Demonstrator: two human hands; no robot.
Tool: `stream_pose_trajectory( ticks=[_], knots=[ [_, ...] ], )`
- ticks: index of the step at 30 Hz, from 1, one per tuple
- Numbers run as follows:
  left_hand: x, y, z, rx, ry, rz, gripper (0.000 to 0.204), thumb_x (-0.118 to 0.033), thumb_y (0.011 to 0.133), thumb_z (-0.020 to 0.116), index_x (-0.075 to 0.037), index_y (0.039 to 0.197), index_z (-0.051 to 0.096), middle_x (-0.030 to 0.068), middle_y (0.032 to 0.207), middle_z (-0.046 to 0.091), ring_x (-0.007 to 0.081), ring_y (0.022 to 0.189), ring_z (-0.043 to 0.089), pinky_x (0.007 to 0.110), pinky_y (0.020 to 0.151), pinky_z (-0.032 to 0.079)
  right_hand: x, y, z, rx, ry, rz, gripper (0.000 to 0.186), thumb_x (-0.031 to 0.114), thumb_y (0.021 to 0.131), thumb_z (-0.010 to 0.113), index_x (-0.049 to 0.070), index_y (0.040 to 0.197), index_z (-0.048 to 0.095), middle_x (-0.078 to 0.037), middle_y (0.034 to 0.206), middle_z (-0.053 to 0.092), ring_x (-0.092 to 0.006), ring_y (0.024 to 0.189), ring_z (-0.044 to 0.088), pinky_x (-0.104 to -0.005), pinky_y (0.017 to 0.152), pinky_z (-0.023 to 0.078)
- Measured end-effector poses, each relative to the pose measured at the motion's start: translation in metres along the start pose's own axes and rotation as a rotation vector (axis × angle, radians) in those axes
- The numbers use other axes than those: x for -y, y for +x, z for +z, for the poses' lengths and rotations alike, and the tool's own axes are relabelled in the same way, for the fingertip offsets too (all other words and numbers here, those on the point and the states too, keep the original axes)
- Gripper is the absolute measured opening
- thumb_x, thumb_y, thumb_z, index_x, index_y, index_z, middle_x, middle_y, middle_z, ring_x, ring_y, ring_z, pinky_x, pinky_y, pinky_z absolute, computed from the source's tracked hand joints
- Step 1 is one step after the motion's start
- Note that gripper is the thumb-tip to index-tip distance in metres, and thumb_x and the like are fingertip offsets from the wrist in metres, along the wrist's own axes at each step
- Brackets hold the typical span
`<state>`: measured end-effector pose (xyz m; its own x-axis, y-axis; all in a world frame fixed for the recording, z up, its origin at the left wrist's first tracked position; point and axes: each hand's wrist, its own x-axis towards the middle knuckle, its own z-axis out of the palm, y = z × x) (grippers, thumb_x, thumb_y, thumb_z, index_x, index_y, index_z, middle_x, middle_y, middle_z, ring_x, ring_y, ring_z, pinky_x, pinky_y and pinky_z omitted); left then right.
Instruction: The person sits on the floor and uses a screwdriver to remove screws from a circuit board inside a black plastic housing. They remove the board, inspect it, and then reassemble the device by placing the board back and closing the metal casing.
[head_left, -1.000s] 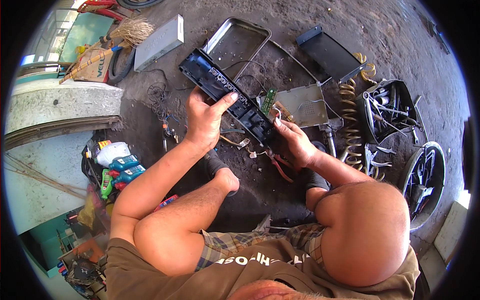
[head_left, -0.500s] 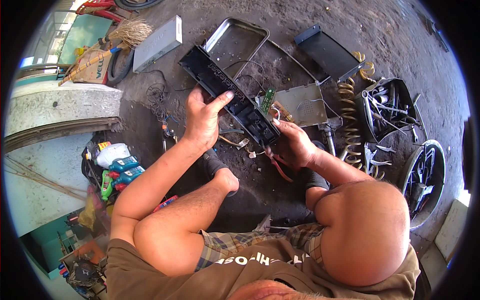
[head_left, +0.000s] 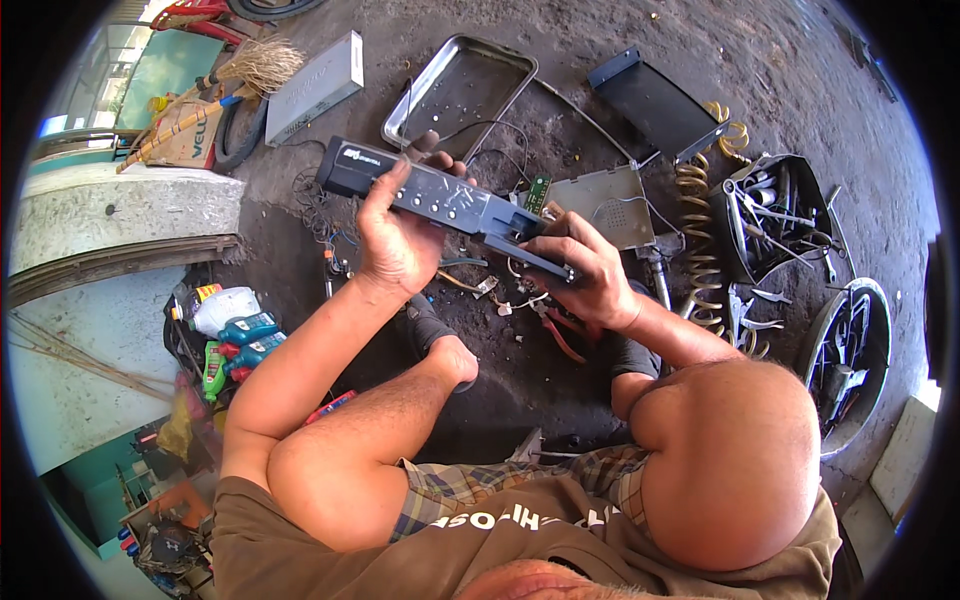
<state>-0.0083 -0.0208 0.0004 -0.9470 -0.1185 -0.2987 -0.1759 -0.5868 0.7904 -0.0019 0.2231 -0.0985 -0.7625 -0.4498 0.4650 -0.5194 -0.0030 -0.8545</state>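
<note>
Above the ground I hold a long black plastic front panel (head_left: 450,200) of an electronic device, its outer face with small round buttons turned up. My left hand (head_left: 393,235) is closed round its left half, thumb on the face. At the right end, my right hand (head_left: 590,268) grips the panel with bent fingers near a rectangular opening. Just beyond the right hand lie a green circuit board (head_left: 538,192) and a grey metal chassis plate (head_left: 608,205). Red-handled pliers (head_left: 562,335) rest on the ground below the right hand.
A metal tray (head_left: 510,52), a black metal cover (head_left: 655,108) and a silver box (head_left: 318,90) lie farther off. To the right are a yellow coiled hose (head_left: 692,220), a tool-filled container (head_left: 775,220) and a round basin (head_left: 880,330). Several bottles (head_left: 250,328) stand left.
The panel has been turned over from its hollow, ribbed inside to its buttoned outer face, and its left end has shifted left and down. Both hands have changed their grip.
</note>
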Motion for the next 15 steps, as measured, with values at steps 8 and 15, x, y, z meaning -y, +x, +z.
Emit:
stream_pose_trajectory(
  ticks=[8,15],
  knots=[
    [0.003,0.001,-0.010,0.024,-0.001,-0.023,0.051,-0.032,0.108,0.059,-0.004,0.150,0.056,0.0101,0.120,0.066,0.0275,0.125,0.063,0.059,0.121,0.044,0.000,-0.001,-0.005,-0.109,0.015,0.064,0.041,0.010,0.084,0.090,0.003,0.121,0.073,-0.014,0.108,0.073,-0.0295,0.095,0.072,-0.0390,0.083,0.058],
    [0.000,-0.001,-0.007,0.029,-0.007,-0.024,0.049,-0.031,0.107,0.062,-0.003,0.147,0.056,0.0154,0.138,0.065,0.0322,0.139,0.058,0.053,0.124,0.042,0.004,0.007,-0.002,-0.294,-0.069,0.272,0.052,0.020,0.093,0.085,0.004,0.138,0.064,-0.010,0.114,0.072,-0.0209,0.099,0.069,-0.0357,0.086,0.058]
  ],
)
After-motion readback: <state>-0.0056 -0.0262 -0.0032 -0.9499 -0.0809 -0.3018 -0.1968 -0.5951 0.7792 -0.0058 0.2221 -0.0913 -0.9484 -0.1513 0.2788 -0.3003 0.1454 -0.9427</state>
